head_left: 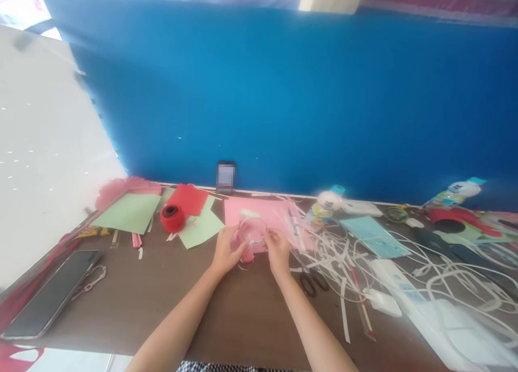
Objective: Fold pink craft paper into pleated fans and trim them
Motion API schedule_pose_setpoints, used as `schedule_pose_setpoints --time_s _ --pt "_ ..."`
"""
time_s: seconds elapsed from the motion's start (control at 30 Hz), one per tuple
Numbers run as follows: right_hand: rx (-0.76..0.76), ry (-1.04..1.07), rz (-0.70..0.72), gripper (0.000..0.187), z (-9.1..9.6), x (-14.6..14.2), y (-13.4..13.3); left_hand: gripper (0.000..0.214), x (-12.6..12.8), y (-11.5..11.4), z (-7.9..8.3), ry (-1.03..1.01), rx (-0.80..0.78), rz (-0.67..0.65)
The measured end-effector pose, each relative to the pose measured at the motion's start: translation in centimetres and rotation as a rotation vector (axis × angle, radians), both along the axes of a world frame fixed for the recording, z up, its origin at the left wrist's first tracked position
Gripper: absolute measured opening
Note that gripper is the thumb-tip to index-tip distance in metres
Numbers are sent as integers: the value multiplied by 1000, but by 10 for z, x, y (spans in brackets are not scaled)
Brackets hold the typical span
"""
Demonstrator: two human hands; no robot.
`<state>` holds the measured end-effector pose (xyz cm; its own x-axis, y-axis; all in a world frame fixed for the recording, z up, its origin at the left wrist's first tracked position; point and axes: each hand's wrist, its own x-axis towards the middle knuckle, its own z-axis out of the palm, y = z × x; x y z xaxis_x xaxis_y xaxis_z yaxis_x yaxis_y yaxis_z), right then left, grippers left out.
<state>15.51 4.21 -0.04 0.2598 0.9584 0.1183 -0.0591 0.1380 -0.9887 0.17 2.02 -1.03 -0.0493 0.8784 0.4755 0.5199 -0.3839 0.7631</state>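
Observation:
A thin, pale see-through ring (252, 219) stands between my hands above the pink paper (267, 207). My left hand (230, 249) is closed at the ring's left side, its thumb and fingers curled inward. From the ring's right edge, my right hand (277, 248) pinches it with bent fingers. Beneath the ring, beside my left thumb, hangs a bundle of pink paper strips (246, 254); which fingers touch it is unclear. A small white piece (250, 213) lies on the pink paper behind the ring. The view is slightly blurred.
Scissors (313, 281), tangled white cables (343, 253) and a power strip (399, 286) lie right. A bottle (325, 207) stands behind them. Left are a red ribbon roll (172, 219), green paper (127, 213) and a large phone (52, 291). A small phone (225, 177) leans on the blue panel.

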Motion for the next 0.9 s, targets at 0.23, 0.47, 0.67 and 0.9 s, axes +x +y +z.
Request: schedule_pose_setpoints --time_s 0.23,0.47,0.67,0.9 --pt "-29 41 30 37 4 -7 -6 62 3 -1 -2 -265 -170 -95" --pt "28 -47 283 36 6 -4 -10 36 3 1 4 -726 -241 -114" --pt "86 -402 518 22 4 -13 -20 29 3 -2 9 -833 -248 -147" --pt "202 -513 337 22 -4 -10 -14 28 -4 5 10 -931 -203 -6"
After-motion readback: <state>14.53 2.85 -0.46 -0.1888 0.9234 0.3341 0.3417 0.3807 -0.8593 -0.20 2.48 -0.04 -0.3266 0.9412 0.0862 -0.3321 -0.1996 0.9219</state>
